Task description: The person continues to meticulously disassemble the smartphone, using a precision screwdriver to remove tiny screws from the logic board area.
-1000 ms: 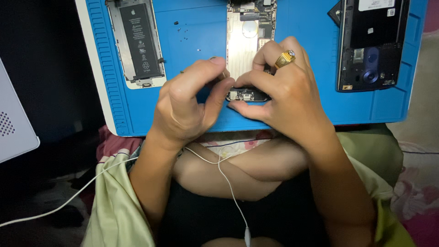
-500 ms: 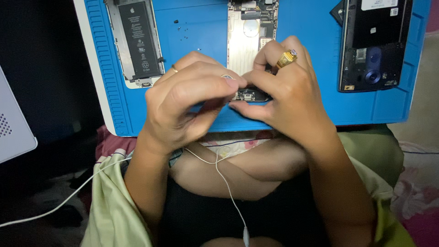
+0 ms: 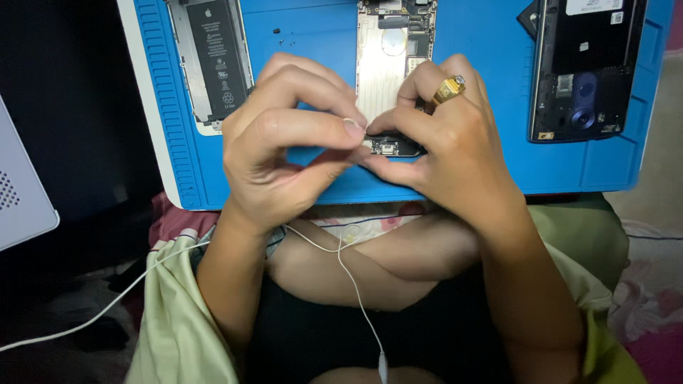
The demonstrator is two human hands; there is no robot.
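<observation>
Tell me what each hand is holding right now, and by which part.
The right hand steadies the opened phone body at its bottom end. The left hand pinches its thumb and forefinger together beside it; whatever is between them is too small to tell.

A blue rubber work mat with ribbed edges (image 3: 320, 43) fills the upper part of the view. On its left side lies an opened phone shell holding a black battery (image 3: 213, 60). At the far right lies a dark phone back with its camera showing (image 3: 583, 71). A thin white earphone cable (image 3: 356, 284) runs below, and a white perforated box (image 3: 21, 192) sits at the left edge.
</observation>
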